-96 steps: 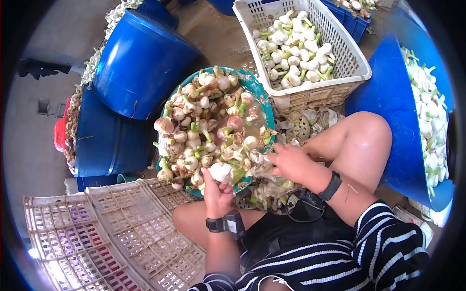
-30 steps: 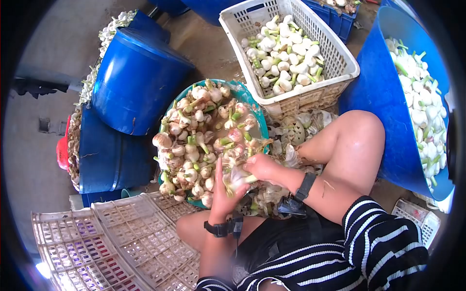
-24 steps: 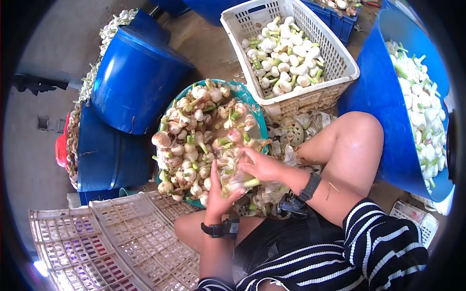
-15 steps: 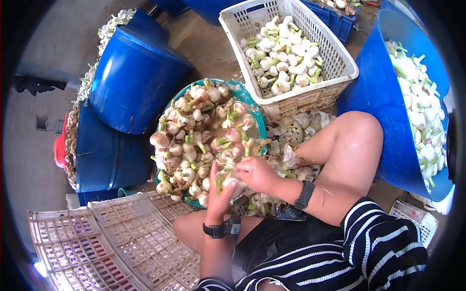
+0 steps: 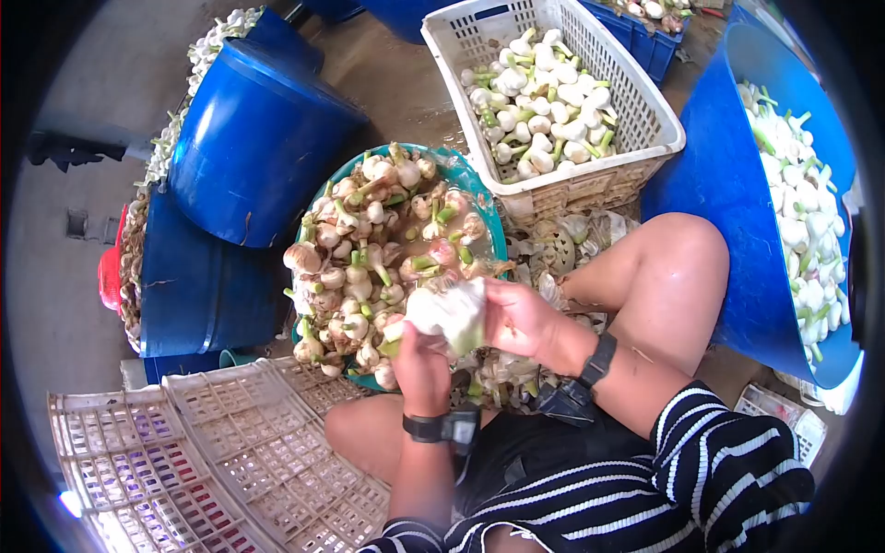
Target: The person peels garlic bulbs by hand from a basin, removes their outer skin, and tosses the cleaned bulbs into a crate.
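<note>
A white garlic bulb [image 5: 435,311] with a green stem is between my two hands, over the front edge of a green tub [image 5: 499,241]. My left hand [image 5: 422,362] is closed on the bulb's stem side. Fingers of my right hand [image 5: 518,318] pinch pale, loose skin at the bulb's right side. Unpeeled garlic [image 5: 346,276] with brownish skins and cut green stems fills the tub, partly in murky water. Behind the tub, a white crate [image 5: 664,146] holds clean white garlic [image 5: 553,101].
On the right stands a blue barrel [image 5: 710,221] of white garlic. More blue barrels [image 5: 258,138] are at the left. An empty-looking lattice crate [image 5: 230,442] lies at lower left. Peeled skins [image 5: 590,235] are heaped beside the tub, near my right leg.
Both hands have risen slightly, and my right hand has moved right from over the bulb to its side, with pale skin stretched from it. The bulb now shows whiter.
</note>
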`<state>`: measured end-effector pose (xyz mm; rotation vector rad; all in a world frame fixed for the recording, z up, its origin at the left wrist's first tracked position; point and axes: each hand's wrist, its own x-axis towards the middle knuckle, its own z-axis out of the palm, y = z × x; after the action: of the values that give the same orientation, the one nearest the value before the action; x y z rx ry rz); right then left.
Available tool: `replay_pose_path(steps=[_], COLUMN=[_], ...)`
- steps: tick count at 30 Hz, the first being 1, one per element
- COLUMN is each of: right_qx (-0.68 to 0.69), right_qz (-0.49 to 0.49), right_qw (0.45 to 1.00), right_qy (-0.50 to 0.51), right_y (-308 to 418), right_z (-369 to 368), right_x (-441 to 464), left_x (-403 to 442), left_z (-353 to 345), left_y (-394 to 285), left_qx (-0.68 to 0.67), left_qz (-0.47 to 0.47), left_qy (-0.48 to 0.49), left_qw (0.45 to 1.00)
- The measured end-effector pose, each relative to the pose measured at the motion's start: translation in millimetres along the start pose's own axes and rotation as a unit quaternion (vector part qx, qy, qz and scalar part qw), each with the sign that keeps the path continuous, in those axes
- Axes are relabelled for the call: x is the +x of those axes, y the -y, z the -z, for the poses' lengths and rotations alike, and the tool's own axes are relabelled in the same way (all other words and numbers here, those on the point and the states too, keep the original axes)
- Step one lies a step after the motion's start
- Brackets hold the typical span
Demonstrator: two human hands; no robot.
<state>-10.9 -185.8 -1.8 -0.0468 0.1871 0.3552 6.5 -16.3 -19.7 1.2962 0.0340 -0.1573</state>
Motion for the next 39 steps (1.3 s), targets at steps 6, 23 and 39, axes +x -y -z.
replay_pose_path(steps=[6, 23, 39], right_qx=[-0.077, -0.81, -0.261], right_qz=[0.183, 0.167, -0.11], right_qw=[0.98, 0.561, 0.941], right_qy=[0.008, 0.029, -0.188], right_y=[62.8, -25.3, -17.8], right_z=[-19.1, 15.1, 47.4], right_x=[-29.4, -2.8, 21.7], left_x=[8.5, 7.5, -4.3], left_z=[31.2, -12.1, -27.7], left_y=[-2.6, -14.0, -21.2], left_qx=[-0.422, -0.18, -0.091], left_qz=[0.28, 0.122, 0.026], left_qy=[-0.051, -0.12, -0.083], left_qw=[0.861, 0.969, 0.992])
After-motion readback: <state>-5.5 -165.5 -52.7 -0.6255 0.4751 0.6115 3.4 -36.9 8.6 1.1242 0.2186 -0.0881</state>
